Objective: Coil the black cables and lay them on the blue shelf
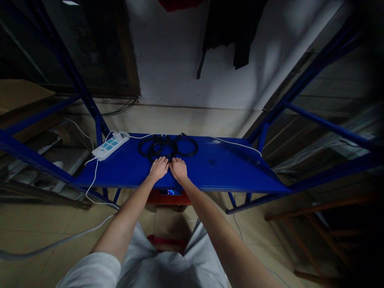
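Several black cables (150, 149) lie in overlapping loops on the blue shelf top (234, 170). At the near edge of the loops, my left hand (159, 168) is palm down with its fingers curled over the cable. Close beside it, my right hand (179, 169) is closed in the same way, its thumb side towards the left hand. What passes under the fingertips is partly hidden. Another black loop (197, 148) spreads just beyond my right hand.
A white power strip (110, 146) with a plug in it sits at the shelf's left end. Its white cord (95, 178) hangs over the front edge. Blue metal posts (97, 126) frame both sides. Below is a red stool (153, 198) with a lit screen (172, 192).
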The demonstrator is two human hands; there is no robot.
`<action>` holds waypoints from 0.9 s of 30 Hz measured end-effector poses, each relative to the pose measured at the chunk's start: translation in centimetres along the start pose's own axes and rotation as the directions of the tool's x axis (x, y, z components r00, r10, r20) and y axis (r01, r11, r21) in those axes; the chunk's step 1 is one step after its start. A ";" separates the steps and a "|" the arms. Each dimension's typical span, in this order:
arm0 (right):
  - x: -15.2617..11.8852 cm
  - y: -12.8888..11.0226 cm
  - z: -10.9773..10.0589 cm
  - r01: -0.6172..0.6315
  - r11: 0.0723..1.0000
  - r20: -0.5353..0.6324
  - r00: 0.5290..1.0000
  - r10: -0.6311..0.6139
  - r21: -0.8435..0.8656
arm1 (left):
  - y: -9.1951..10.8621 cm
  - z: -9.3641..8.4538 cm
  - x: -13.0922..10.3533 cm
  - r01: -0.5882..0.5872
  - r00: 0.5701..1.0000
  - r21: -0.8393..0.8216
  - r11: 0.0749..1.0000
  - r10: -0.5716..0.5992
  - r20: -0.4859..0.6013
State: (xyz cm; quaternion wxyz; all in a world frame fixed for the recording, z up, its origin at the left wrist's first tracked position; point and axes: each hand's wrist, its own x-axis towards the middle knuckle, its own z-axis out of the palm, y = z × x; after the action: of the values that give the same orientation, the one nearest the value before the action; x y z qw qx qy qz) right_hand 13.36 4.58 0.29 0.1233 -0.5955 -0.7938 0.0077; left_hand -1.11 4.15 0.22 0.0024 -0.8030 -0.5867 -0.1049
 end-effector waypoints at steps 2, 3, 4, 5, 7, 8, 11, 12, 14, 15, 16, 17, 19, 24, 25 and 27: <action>0.1 0.1 0.1 0.005 1.000 -0.003 1.000 -0.005 0.008 | 0.0 0.0 0.0 0.001 1.000 -0.002 1.000 -0.001 -0.003; 0.1 0.1 0.1 0.009 1.000 -0.007 1.000 -0.009 0.009 | 0.0 0.0 0.1 0.005 1.000 -0.004 1.000 -0.005 -0.004; 0.1 0.1 0.1 0.013 1.000 -0.012 1.000 -0.013 0.009 | 0.0 0.0 0.1 0.008 1.000 -0.006 1.000 -0.008 -0.004; 0.0 0.2 0.1 0.016 1.000 -0.017 1.000 -0.016 0.007 | 0.0 -0.1 0.1 0.008 1.000 -0.007 1.000 -0.008 -0.004; 0.0 0.2 0.0 0.019 1.000 -0.034 0.999 -0.019 -0.002 | 0.0 0.0 0.1 0.004 1.000 -0.008 1.000 -0.004 -0.006; -0.1 0.2 0.0 0.020 1.000 -0.041 0.999 -0.021 -0.006 | 0.0 0.0 0.1 -0.001 1.000 -0.006 1.000 0.001 -0.006; -0.1 0.1 0.0 0.026 1.000 -0.058 0.998 -0.026 -0.015 | 0.0 0.1 0.1 -0.009 1.000 0.005 1.000 0.009 -0.010; -0.1 0.1 0.0 0.027 0.999 -0.064 0.998 -0.028 -0.017 | -0.1 0.2 0.1 -0.012 1.000 0.009 1.000 0.012 -0.011; -0.1 0.1 0.2 0.034 0.999 -0.081 0.996 -0.035 -0.022 | -0.2 0.3 0.1 -0.013 1.000 0.012 1.000 0.013 -0.017; 0.0 0.1 0.2 0.040 0.999 -0.089 0.995 -0.043 -0.024 | -0.2 0.4 0.1 -0.013 1.000 0.010 1.000 0.013 -0.017; 0.0 0.1 0.3 0.048 0.998 -0.096 0.994 -0.050 -0.027 | -0.2 0.4 0.2 -0.012 1.000 0.008 1.000 0.012 -0.016; 0.0 0.1 0.4 0.056 0.998 -0.101 0.993 -0.059 -0.027 | -0.2 0.5 0.2 -0.011 1.000 0.006 1.000 0.011 -0.016; 0.0 0.2 0.6 0.071 0.997 -0.105 0.992 -0.073 -0.019 | -0.2 0.5 0.2 -0.008 1.000 0.007 1.000 0.008 -0.015; 0.0 0.5 0.8 0.098 0.995 -0.115 0.989 -0.094 0.024 | -0.1 0.4 0.1 -0.010 1.000 0.006 1.000 0.010 -0.026; 0.1 0.5 0.8 0.100 0.994 -0.117 0.988 -0.096 0.033 | -0.1 0.4 0.1 -0.011 1.000 0.004 1.000 0.011 -0.029; 0.1 0.6 0.9 0.110 0.992 -0.121 0.987 -0.103 0.055 | -0.1 0.4 0.0 -0.014 0.999 0.000 1.000 0.014 -0.035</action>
State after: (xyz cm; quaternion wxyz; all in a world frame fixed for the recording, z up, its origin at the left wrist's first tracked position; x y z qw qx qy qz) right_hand 13.69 4.91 -0.64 0.1884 -0.5476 -0.8152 -0.0099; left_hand -1.16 4.27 -0.22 0.0130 -0.8051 -0.5809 -0.1190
